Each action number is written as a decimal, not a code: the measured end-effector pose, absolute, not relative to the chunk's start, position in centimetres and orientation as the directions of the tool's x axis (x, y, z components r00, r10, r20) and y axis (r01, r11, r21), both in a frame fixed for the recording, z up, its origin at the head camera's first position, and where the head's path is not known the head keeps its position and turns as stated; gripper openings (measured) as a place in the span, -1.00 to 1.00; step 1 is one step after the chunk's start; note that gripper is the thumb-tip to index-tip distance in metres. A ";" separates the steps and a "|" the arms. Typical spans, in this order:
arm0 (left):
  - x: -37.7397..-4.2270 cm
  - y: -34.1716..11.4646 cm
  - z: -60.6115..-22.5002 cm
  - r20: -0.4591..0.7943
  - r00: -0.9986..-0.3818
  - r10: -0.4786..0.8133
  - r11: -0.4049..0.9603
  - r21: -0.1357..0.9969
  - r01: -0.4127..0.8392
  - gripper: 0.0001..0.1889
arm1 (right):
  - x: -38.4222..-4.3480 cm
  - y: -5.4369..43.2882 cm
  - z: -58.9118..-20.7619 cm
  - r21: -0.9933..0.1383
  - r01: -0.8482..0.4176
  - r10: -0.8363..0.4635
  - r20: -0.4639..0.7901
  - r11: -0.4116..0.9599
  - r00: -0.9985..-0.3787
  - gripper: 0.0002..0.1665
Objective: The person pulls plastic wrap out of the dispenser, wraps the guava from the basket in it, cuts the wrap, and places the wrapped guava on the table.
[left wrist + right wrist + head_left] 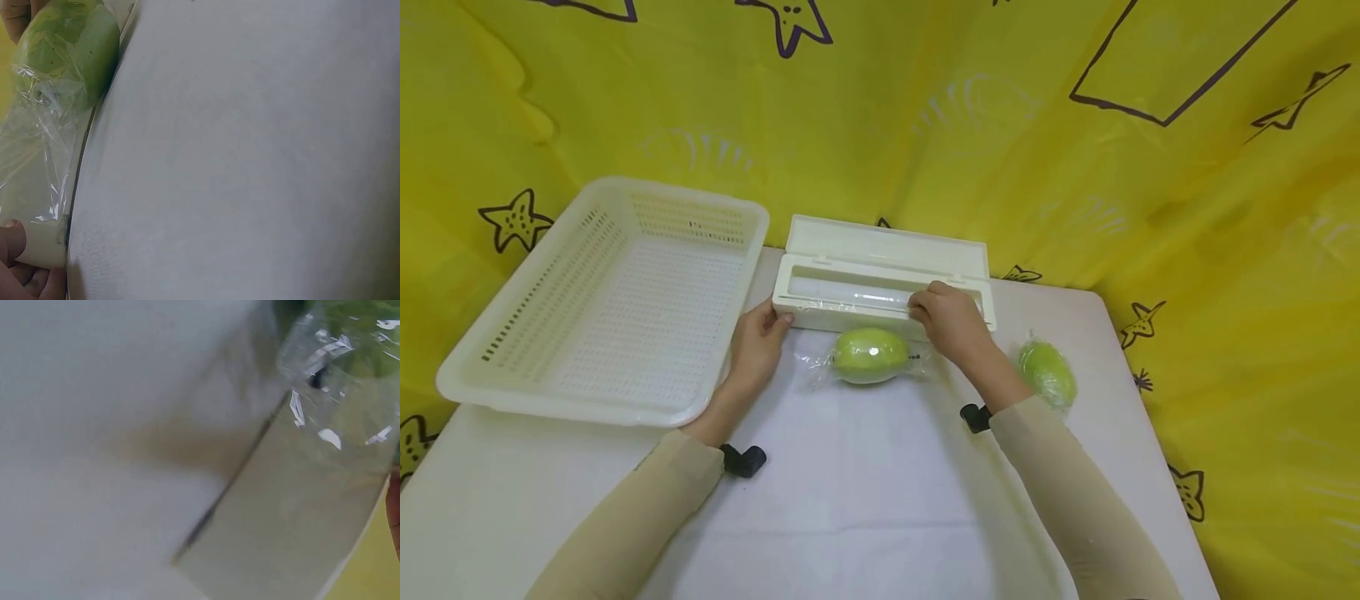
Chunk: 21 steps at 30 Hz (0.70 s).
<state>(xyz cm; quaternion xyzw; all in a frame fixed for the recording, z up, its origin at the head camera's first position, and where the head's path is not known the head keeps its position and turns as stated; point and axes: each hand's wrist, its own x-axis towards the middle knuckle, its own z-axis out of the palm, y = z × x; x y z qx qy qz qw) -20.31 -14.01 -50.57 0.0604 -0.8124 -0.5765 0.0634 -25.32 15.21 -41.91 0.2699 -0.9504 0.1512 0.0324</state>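
Observation:
A white cling film dispenser box [880,321] stands at the back of the table with its lid [887,242] raised and a roll of cling film [850,292] inside. Around the box's left end curls my left hand [758,343], thumb on the front face. My right hand [953,323] reaches over the right part of the opening, fingers bent, pinching the film at the roll's front edge. Just before the box lies a green oval fruit [871,356] in clear film; in the left wrist view the film around the fruit [75,53] looks crinkled. Right fingertips are partly hidden.
A white slotted plastic basket [662,308] takes up the table's left side, beside my left forearm. Another film-wrapped green fruit [1048,373] lies right of my right wrist. Behind the table [850,483] hangs a yellow curtain [865,125] with star drawings.

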 end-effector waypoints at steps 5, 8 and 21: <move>-20.2 -14.3 -50.5 0.020 -0.992 -0.127 0.319 0.948 -0.021 -0.51 | -25.8 16.1 -40.9 -0.313 -0.451 -0.464 0.038 0.836 -0.885 -0.84; -20.3 -14.4 -50.5 0.020 -0.992 -0.127 0.331 0.943 -0.023 -0.51 | -26.2 16.4 -40.6 -0.319 -0.427 -0.454 -0.012 0.846 -0.891 -0.84; -20.5 -14.1 -50.3 0.039 -0.987 -0.159 0.372 0.928 -0.023 -0.52 | -26.2 14.9 -41.6 -0.260 -0.504 -0.519 0.016 0.823 -0.855 -0.86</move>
